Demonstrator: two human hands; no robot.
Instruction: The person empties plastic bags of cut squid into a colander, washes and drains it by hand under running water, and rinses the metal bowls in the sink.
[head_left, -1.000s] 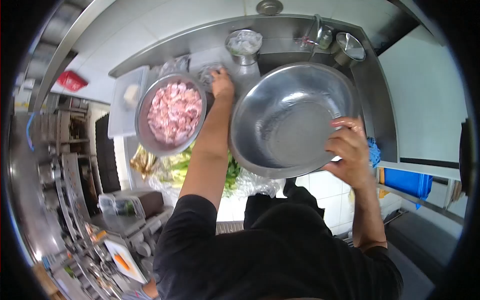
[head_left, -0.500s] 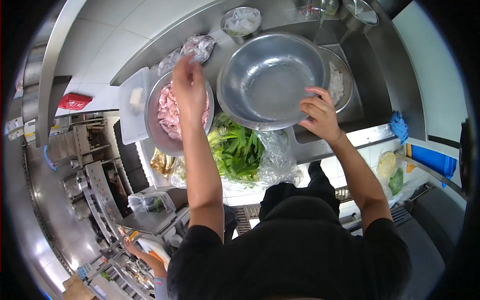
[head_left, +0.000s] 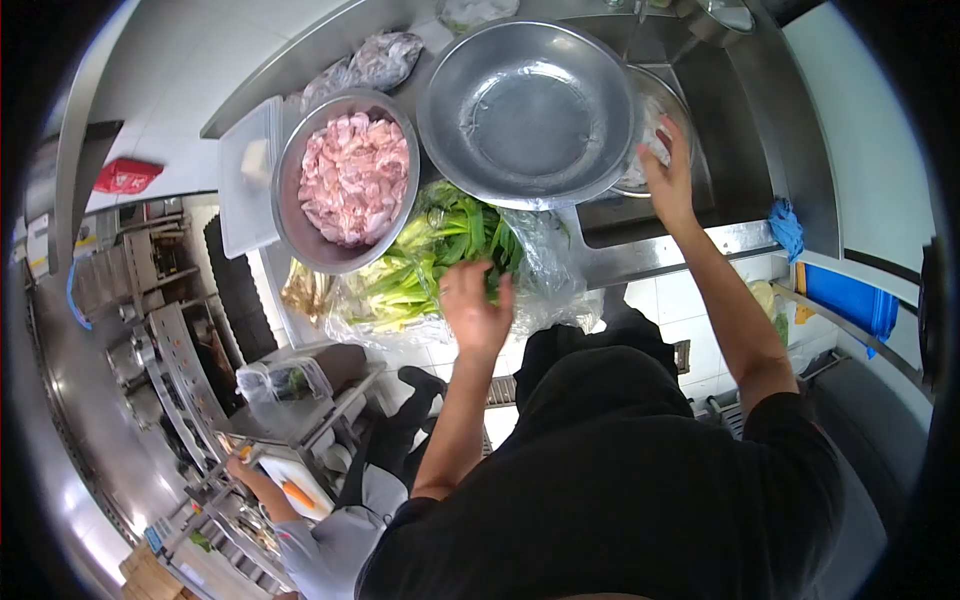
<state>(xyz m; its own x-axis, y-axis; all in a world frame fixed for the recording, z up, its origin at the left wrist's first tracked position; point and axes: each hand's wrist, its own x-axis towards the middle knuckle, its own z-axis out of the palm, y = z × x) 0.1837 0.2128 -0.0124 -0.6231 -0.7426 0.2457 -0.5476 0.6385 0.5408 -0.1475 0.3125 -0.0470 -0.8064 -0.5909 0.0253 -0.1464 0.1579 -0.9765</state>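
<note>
My left hand (head_left: 477, 310) is over the near edge of the leafy greens (head_left: 460, 235), fingers apart, holding nothing; whether it touches them I cannot tell. My right hand (head_left: 667, 170) has its fingers spread beside the right rim of the large steel basin (head_left: 530, 120), over a smaller bowl (head_left: 677, 100) with whitish contents in the sink. The large basin has only a wet sheen inside. To its left is a steel bowl (head_left: 287, 200) full of pink raw meat pieces (head_left: 352, 180). Clear plastic (head_left: 548, 250) lies around the greens.
A plastic-wrapped bundle (head_left: 385, 60) and a clear container (head_left: 240, 190) stand near the meat bowl. The sink (head_left: 730, 150) is at the right, with a blue cloth (head_left: 786, 230) on its edge. A co-worker (head_left: 335, 545) is at the lower left, near a carrot on a white board (head_left: 285, 478).
My left hand has come down from above the meat bowl to the greens. My right hand has let go of the large basin's rim. The basin now sits flatter, beside the meat bowl.
</note>
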